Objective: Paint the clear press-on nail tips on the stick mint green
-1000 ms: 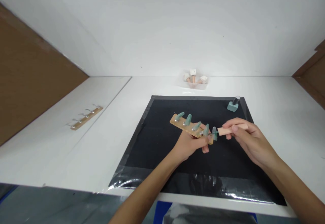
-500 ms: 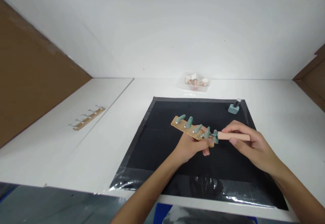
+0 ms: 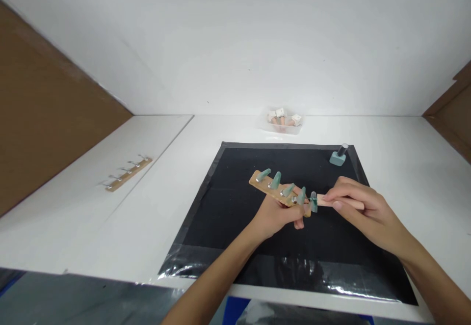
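Note:
My left hand [image 3: 275, 217] grips a wooden strip [image 3: 274, 191] by its right end, above the black mat [image 3: 228, 217]. Several green nail tips stand on metal posts along the strip, one of them a long green tip [image 3: 275, 179] near its middle. Between thumb and fingers, my right hand [image 3: 356, 206] holds a pale pink stick-like handle [image 3: 346, 202]. The left end of that handle is close to the rightmost green nail tip [image 3: 314, 202]; whether they touch is too small to tell.
A green bottle with a dark cap [image 3: 338, 158] stands at the mat's back right. Behind the mat, a clear tray [image 3: 281, 127] holds white-topped pieces. Another wooden strip with metal posts [image 3: 129, 174] lies far left on the white table [image 3: 110, 236].
The pink handle has tilted, its right end now lower, and my right hand's fingers have shifted along it. The strip and my left hand have moved very slightly down in view.

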Available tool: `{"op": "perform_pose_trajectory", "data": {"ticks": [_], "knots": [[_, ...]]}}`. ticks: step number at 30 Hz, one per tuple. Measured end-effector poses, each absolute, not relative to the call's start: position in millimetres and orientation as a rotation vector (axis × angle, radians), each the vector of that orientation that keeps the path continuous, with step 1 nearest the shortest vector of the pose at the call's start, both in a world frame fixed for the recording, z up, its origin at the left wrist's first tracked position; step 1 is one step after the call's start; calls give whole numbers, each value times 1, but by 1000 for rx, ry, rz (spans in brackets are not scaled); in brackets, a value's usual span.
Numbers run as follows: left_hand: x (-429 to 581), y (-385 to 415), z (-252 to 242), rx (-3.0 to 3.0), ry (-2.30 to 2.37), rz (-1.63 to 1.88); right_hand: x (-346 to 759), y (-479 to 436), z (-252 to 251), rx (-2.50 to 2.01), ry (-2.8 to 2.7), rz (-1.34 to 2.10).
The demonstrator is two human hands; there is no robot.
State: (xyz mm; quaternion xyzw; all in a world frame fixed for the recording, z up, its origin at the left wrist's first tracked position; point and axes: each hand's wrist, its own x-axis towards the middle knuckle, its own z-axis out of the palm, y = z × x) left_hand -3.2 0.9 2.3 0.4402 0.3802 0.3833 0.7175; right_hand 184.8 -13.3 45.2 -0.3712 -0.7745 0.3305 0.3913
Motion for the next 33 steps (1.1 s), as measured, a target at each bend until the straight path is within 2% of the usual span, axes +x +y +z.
{"op": "perform_pose_trajectory", "data": {"ticks": [11, 25, 33], "knots": [[-5, 0, 5, 1010, 847, 799, 187, -16, 45, -990, -2033, 857], [-4, 0, 9, 996, 882, 723, 194, -14, 50, -983, -1888, 1299], [-5, 0, 9, 1006, 880, 695, 197, -14, 52, -979, -1828, 1253]]}}
